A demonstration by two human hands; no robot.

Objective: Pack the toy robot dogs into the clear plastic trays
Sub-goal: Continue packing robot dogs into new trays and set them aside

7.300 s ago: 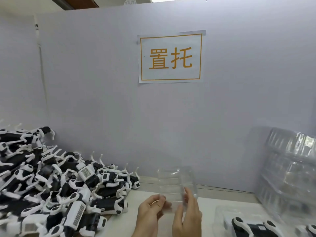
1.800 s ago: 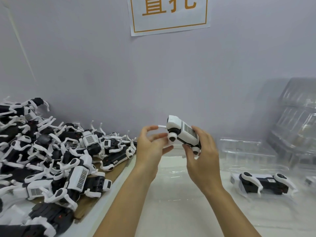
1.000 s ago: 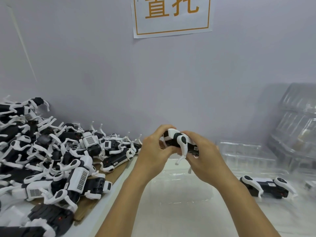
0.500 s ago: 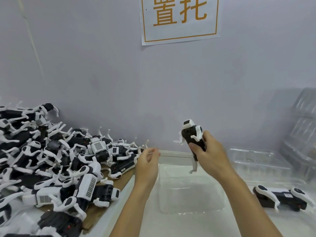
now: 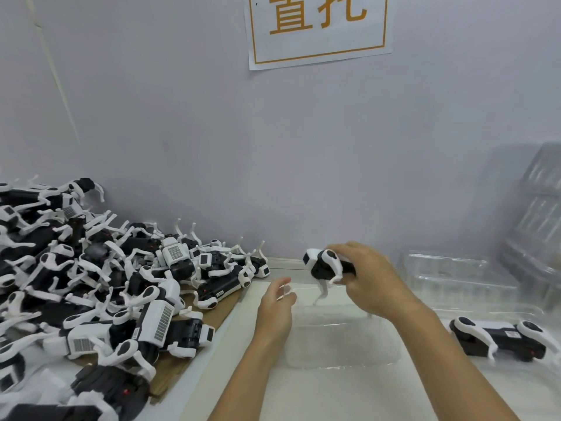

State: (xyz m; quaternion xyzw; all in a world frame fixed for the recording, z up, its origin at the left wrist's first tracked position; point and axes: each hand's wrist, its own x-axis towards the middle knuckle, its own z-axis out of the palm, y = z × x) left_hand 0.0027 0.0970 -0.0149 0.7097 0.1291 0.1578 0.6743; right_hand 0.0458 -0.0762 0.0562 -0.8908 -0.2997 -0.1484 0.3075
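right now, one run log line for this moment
right hand grips toy dog over clear tray | left hand open beside tray | dog not seated

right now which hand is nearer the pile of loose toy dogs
Left. The left hand hovers open just right of the pile; the right hand is farther right, gripping one toy dog.

Toy packing workstation, heaped toy robot dogs [image 5: 100, 287], stacked clear trays [image 5: 537, 226], partition wall sign [image 5: 318, 28]

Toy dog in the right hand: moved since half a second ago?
Yes. The toy dog, gripped by the right hand, has swung from upright to level and dropped toward the clear tray.
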